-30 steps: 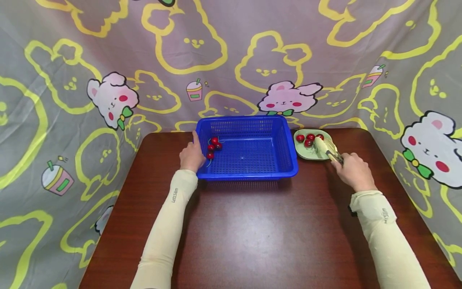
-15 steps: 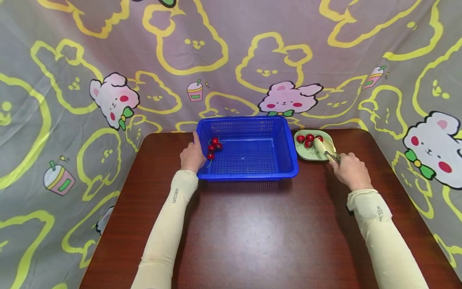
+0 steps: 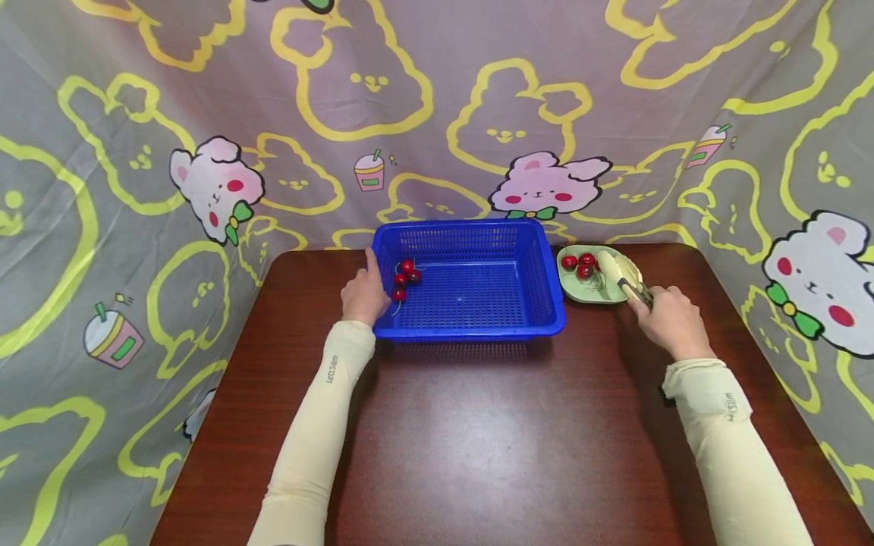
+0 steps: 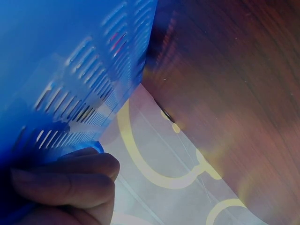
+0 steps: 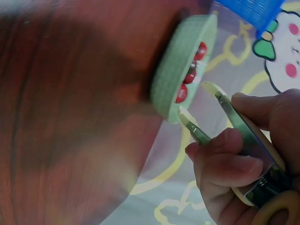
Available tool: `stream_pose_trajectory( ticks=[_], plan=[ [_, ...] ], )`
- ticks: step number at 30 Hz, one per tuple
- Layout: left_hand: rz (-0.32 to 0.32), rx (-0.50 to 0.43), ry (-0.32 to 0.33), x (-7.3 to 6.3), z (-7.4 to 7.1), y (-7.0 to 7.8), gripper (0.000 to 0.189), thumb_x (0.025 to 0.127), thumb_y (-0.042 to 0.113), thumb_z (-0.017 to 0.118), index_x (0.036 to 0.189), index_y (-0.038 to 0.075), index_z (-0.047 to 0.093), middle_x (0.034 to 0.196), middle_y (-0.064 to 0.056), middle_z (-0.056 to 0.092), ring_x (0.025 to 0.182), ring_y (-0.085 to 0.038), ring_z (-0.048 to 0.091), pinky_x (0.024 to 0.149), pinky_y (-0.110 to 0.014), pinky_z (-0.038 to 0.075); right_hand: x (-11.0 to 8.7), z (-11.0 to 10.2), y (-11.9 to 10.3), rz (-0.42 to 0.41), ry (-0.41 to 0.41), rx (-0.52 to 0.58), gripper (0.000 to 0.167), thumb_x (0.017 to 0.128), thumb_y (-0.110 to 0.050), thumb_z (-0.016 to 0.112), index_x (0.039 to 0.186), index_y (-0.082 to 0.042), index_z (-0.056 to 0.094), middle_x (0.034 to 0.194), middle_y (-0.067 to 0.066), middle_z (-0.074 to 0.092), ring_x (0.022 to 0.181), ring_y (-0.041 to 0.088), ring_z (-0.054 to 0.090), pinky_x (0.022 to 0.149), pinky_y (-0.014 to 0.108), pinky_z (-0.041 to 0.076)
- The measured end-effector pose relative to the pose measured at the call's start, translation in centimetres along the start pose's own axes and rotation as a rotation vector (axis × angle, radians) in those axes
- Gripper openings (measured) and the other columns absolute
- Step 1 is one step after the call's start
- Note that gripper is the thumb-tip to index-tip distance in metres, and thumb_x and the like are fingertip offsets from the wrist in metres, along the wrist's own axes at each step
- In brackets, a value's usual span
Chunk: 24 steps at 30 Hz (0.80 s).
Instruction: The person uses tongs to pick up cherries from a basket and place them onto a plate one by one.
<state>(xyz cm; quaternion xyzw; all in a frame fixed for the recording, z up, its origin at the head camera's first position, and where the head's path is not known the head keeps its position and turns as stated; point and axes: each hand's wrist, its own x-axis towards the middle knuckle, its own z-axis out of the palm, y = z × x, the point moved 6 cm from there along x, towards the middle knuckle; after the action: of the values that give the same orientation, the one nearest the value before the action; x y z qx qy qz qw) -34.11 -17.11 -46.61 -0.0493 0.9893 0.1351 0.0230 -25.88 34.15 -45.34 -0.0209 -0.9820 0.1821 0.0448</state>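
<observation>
Head view: one blue basket, at the far middle of one brown table, with four red cherries clustered near its left wall. One left hand, mine, fingers curled on that basket's left rim, index laid along it, presumably to keep the basket from sliding. One green dish, just beside the basket's right end, placed, I judge, so that one arm can reach both. Dish cherries: three plain, plus what looks like a fourth; the tongs partly hide it, so I cannot swear to the count. One pair of tongs, grasped in my right hand, its two pale tips parted and nothing visible between them, likely used to keep my fingers off the fruit.
</observation>
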Motion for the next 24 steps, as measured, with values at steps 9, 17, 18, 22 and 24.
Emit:
stream_pose_trajectory(
  ticks=[9,17,18,22,24],
  plan=[
    [-0.005,0.008,0.000,0.2,0.0,-0.1,0.104,0.089,0.016,0.075,0.166,0.005,0.006,0.137,-0.029,0.059,0.098,-0.048,0.068,0.088,-0.059,0.056,0.1,-2.1,-2.0,0.001,-0.078,0.231,0.062,0.107,-0.046,0.047,0.136,0.007,0.057,0.099,0.025,0.067,0.086,0.040,0.067,0.072,0.051,0.052],
    [-0.003,0.007,-0.004,0.1,-0.1,0.0,0.105,0.089,0.016,0.075,0.166,0.005,0.004,0.138,-0.029,0.059,0.097,-0.047,0.069,0.087,-0.058,0.056,-0.2,-1.8,-7.2,0.001,-0.321,0.463,0.065,0.105,-0.054,0.051,0.143,-0.002,0.050,0.057,-0.002,0.045,0.046,0.012,0.043,0.042,0.031,0.036],
    [-0.003,0.004,-0.004,0.1,-0.1,0.0,0.105,0.089,0.015,0.075,0.166,0.006,0.004,0.138,-0.029,0.059,0.097,-0.047,0.069,0.087,-0.058,0.056,-0.2,-1.7,-7.8,-0.006,-0.335,0.466,0.064,0.105,-0.053,0.051,0.143,-0.002,0.050,0.056,-0.004,0.044,0.045,0.011,0.042,0.042,0.030,0.035],
    [-0.002,0.003,-0.004,0.1,-0.2,0.1,0.105,0.089,0.015,0.074,0.166,0.006,0.005,0.138,-0.029,0.059,0.099,-0.047,0.069,0.088,-0.059,0.056,-0.2,-1.2,-10.5,-0.047,-0.377,0.450,0.057,0.106,-0.048,0.053,0.141,-0.004,0.054,0.054,-0.005,0.042,0.044,0.011,0.042,0.042,0.029,0.036],
    [-0.003,0.003,-0.005,0.1,-0.2,0.0,0.105,0.089,0.015,0.074,0.166,0.005,0.004,0.139,-0.030,0.058,0.101,-0.048,0.068,0.090,-0.060,0.055,-0.1,-0.9,-11.8,-0.074,-0.390,0.417,0.053,0.106,-0.046,0.054,0.139,-0.005,0.057,0.056,-0.001,0.046,0.044,0.014,0.046,0.042,0.029,0.038]
  ],
)
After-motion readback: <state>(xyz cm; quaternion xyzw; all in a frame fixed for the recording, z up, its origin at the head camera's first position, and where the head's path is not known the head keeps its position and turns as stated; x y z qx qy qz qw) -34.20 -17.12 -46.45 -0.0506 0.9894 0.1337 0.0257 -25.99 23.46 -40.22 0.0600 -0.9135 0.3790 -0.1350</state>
